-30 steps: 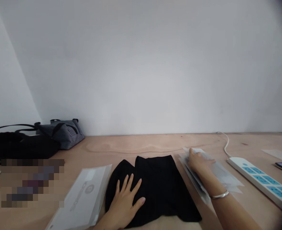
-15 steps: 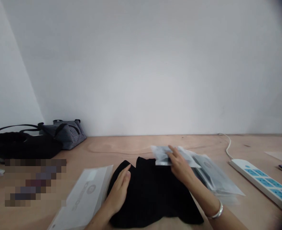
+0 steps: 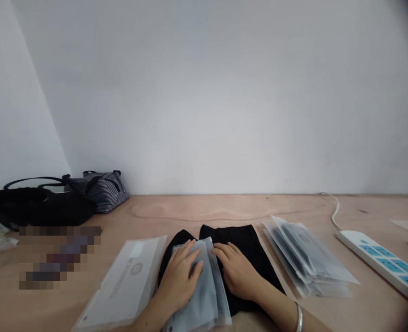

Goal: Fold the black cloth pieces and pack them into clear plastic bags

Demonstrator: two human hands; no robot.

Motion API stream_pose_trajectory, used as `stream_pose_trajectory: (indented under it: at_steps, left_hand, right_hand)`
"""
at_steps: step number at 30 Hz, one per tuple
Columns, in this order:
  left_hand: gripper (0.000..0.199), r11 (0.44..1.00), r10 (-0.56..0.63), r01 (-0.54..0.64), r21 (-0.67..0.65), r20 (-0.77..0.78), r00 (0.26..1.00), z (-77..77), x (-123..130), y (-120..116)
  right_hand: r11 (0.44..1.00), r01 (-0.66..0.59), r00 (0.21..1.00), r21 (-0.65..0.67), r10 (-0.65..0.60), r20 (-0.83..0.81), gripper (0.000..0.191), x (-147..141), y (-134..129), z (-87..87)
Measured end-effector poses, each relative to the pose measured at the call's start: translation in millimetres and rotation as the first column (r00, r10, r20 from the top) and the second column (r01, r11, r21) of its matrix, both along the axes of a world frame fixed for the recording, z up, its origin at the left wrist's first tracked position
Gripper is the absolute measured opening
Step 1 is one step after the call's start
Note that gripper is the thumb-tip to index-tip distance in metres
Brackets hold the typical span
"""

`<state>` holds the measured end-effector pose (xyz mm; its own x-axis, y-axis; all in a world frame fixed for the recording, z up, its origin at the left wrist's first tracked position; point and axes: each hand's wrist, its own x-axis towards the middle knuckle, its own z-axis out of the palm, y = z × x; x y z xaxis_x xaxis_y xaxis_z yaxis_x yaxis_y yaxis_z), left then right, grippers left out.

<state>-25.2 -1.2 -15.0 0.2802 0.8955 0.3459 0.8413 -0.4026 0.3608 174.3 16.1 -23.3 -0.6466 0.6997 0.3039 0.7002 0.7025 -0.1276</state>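
A frosted plastic zip bag (image 3: pixel 204 295), with something dark inside, lies over a black garment (image 3: pixel 249 244) on the table in front of me. My left hand (image 3: pixel 181 276) rests on the bag's left side, fingers spread over its surface. At the bag's upper right edge, my right hand (image 3: pixel 237 269) has its fingers bent onto the zip side; the thumb is hidden. The garment looks like folded shorts, its middle covered by the bag and my hands.
Left of the garment lies a flat printed frosted bag (image 3: pixel 128 276). A pile of filled frosted bags (image 3: pixel 308 253) sits to the right, before a white power strip (image 3: pixel 380 263). A black bag (image 3: pixel 45 207) and a striped bag (image 3: pixel 103 191) stand back left.
My right hand has brought a frosted bag from the right onto the middle of the garment. My left hand has moved from the garment onto that bag, its fingers spreading.
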Motion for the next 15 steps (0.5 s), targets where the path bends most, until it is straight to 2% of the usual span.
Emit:
stream_pose_trajectory:
  at_steps: [3, 5, 8, 11, 14, 15]
  left_hand:
    - [0.052, 0.989, 0.031, -0.051, -0.137, -0.144, 0.989, 0.6, 17, -4]
    - [0.064, 0.973, 0.060, -0.103, -0.205, -0.206, 0.977, 0.3, 24, -4]
    - [0.073, 0.963, 0.020, -0.088, -0.256, -0.256, 0.967, -1.0, 26, -3]
    - [0.072, 0.961, -0.036, -0.041, -0.274, -0.269, 0.962, -2.5, 22, -1]
    - [0.071, 0.970, -0.031, -0.035, -0.240, -0.265, 0.964, -4.8, 19, -2]
    - [0.070, 0.973, -0.028, -0.034, -0.227, -0.264, 0.964, -5.8, 19, -2]
  right_hand:
    - [0.952, 0.294, 0.955, -0.090, -0.290, 0.061, 0.056, 16, -3, -6.3]
    - [0.904, 0.396, 0.917, -0.162, -0.382, 0.112, 0.064, 26, -5, -13.4]
    - [0.886, 0.399, 0.916, -0.237, -0.374, 0.144, 0.065, 36, -7, -21.5]
    - [0.891, 0.381, 0.925, -0.246, -0.363, 0.115, 0.064, 37, -7, -20.4]
    - [0.889, 0.400, 0.911, -0.225, -0.413, -0.012, 0.050, 29, -3, -10.3]
    - [0.877, 0.407, 0.895, -0.255, -0.439, -0.084, 0.042, 25, 0, -6.2]
